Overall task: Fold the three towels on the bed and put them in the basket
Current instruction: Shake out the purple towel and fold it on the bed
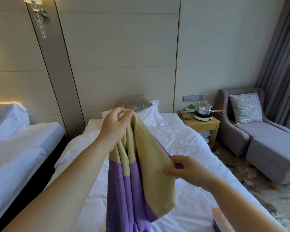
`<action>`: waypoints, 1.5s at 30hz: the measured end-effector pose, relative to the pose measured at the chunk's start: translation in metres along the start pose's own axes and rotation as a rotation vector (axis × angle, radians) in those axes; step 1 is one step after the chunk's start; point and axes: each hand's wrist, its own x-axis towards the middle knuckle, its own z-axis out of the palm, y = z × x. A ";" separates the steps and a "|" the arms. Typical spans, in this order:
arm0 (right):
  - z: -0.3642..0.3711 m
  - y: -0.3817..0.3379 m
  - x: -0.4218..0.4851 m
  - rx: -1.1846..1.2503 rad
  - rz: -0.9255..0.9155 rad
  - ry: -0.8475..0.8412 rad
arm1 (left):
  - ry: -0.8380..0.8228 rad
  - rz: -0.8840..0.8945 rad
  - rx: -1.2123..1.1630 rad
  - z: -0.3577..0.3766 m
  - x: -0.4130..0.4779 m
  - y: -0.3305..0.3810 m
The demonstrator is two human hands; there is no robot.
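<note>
A purple and yellow towel (141,173) hangs in the air above the white bed (191,190). My left hand (115,127) pinches its top corner high up. Lower and to the right, my right hand (186,171) grips another edge of the same towel, so the yellow band stretches slantwise between both hands. The purple part drops out of the bottom of the frame. A pink towel (222,218) shows at the bottom right edge of the bed, partly behind my right forearm, with something dark just under it. No basket is in view.
A second bed (23,148) stands to the left across a dark gap. Pillows (147,113) lie at the headboard. Right of the bed are a wooden nightstand (204,124) with a pot on a hotplate (203,111), a grey armchair (251,124) and footstool (274,156).
</note>
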 end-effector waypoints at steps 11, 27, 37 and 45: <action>-0.042 -0.008 -0.010 0.165 -0.037 0.081 | 0.160 -0.088 0.116 -0.030 0.011 -0.054; -0.051 -0.008 0.004 0.035 -0.145 0.405 | 0.122 -0.134 0.145 -0.045 0.016 -0.071; -0.053 -0.008 0.014 0.051 -0.108 0.492 | -0.194 -0.150 0.283 -0.029 -0.004 -0.056; -0.025 -0.043 0.015 -0.014 -0.233 -0.051 | -0.748 -0.162 -0.023 0.038 -0.050 -0.019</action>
